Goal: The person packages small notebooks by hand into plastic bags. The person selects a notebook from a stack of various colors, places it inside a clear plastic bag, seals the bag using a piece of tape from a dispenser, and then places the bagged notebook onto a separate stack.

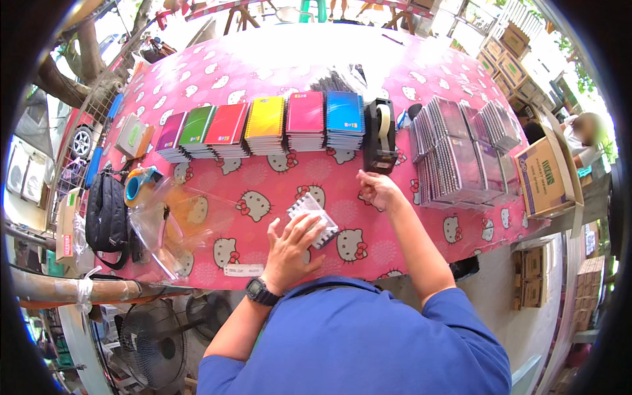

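My left hand [295, 245] lies over a small plastic-wrapped bundle [316, 217] with dark binding along one edge, its fingers spread across the near side. My right hand [378, 189] is closed in a pinch just in front of the black tape dispenser [380, 155]; whatever is between the fingertips is too small to make out. Behind my hands stands a row of spiral notebook stacks: purple [172, 135], green [197, 128], red [227, 124], yellow [266, 117], pink [306, 113] and blue [344, 112].
Plastic-wrapped notebook bundles [454, 158] are piled at the right, beside an open carton [546, 174]. At the left lie a black bag [107, 214], clear plastic sheets [161, 240] and a blue tape roll [135, 189]. A person [582, 138] is at the far right.
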The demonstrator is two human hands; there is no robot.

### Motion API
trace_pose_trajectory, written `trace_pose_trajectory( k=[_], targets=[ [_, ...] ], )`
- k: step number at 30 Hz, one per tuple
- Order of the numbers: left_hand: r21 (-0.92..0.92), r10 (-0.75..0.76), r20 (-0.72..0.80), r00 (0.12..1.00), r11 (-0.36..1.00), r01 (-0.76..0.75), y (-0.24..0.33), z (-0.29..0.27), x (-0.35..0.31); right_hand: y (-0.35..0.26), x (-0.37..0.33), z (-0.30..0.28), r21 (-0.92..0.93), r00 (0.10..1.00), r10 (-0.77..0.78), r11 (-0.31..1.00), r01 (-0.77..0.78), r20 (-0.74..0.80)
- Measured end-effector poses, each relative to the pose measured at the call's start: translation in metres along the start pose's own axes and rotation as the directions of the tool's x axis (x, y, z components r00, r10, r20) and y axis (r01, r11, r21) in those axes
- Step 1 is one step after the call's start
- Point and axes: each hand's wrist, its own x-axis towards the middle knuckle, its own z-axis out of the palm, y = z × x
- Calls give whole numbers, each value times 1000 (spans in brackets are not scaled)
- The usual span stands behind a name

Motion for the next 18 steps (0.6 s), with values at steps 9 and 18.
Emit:
trace_pose_trajectory(
  k=[9, 18],
  targets=[
    [68, -59, 120, 991, 996, 51, -4, -11, 3, -43, -50, 137, -823, 852, 120, -220, 524, 510],
    [110, 71, 202, 977, 989, -95, -5, -21, 35, -40, -39, 136, -881, 881, 186, -114, 458, 434]
  ],
)
